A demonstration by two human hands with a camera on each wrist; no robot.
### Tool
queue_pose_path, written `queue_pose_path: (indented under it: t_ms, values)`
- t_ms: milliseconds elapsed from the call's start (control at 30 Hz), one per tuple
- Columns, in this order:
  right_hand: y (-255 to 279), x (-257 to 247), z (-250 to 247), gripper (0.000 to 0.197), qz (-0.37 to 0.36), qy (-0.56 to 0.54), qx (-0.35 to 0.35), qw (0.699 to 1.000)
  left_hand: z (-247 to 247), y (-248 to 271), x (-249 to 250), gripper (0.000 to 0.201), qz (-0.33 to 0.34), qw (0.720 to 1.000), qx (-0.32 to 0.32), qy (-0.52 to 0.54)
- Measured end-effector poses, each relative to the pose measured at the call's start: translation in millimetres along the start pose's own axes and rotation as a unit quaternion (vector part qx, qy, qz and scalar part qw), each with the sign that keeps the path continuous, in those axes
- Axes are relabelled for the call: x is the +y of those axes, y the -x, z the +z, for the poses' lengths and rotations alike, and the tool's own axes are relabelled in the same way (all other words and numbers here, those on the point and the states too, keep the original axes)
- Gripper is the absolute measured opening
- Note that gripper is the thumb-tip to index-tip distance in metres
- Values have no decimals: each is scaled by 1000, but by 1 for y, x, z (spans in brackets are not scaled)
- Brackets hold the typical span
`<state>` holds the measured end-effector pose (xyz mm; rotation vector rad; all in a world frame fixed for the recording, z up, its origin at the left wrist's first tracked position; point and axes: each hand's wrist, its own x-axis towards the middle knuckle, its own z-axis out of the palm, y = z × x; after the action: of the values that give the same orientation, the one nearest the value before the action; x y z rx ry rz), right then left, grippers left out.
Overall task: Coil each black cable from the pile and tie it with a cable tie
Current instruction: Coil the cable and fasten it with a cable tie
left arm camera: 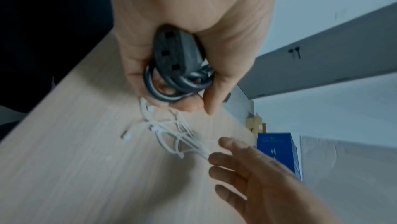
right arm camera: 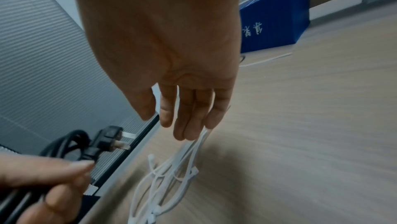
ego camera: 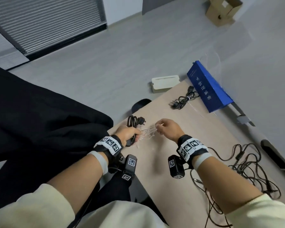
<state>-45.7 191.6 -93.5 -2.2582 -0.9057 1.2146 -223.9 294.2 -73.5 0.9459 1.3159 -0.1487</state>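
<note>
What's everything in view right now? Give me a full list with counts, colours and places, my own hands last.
coiled cable: one, black, gripped in the left hand at the table's left edge
cable ties: a loose bunch, white, between the two hands, lifted over the table
tied cable: one, black, already bundled, far end of the table beside the blue box
loose cables: a tangled pile, black, right side of the table
blue box: one, far edge of the table
table: one, light wood
cardboard box: one, brown, on the floor, far right
white device: one, on the floor beyond the table
left hand: grips the coiled cable
right hand: fingers pinch the cable ties
</note>
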Motion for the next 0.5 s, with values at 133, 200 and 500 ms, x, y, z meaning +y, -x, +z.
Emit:
queue_pose_path:
  t_ms: [133, 200, 500]
  values:
    - [-21, -11, 19, 10, 1, 96, 3, 995, -19, -13, -1, 27, 18, 995, 70, 65]
    - [-31, -16, 33, 12, -1, 128, -5, 992, -27, -17, -5, 22, 14, 991, 85, 103]
    - [-51, -31, 66, 21, 73, 184, 45, 979, -36, -16, -27, 32, 21, 994, 63, 91]
